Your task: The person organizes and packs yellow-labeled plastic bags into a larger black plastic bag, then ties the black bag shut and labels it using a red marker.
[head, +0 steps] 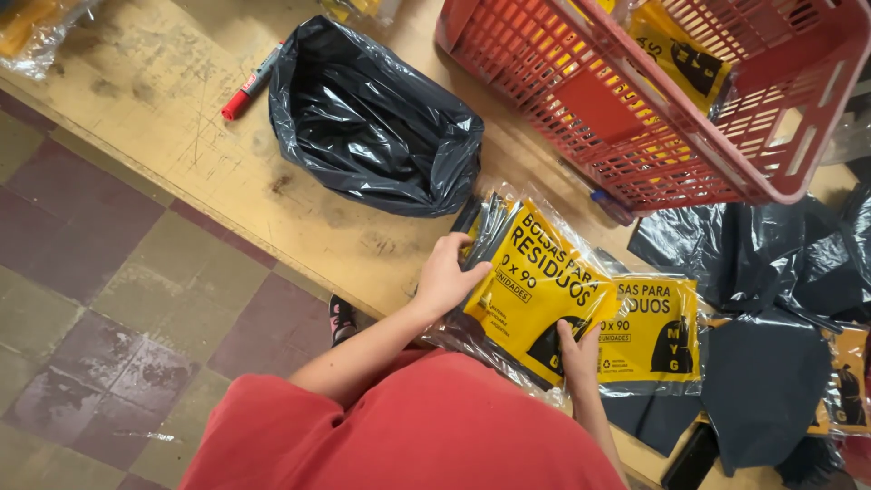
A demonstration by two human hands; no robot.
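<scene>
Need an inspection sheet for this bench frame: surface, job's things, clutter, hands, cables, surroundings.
Surface: worn yellow wooden bench, scratched and stained.
Job's things: clear packet with a yellow label, holding folded black bags, held at the bench edge; a second like packet lies flat beside it.
Clutter: open black bin bag; red marker; red plastic basket holding yellow-labelled packets; loose black bags at the right.
Hands: left hand has a grip on the held packet's upper left edge; right hand grips its lower edge.
Cables: nothing seen.
Surroundings: chequered tile floor; the person's red shirt and a shoe below the bench edge.
</scene>
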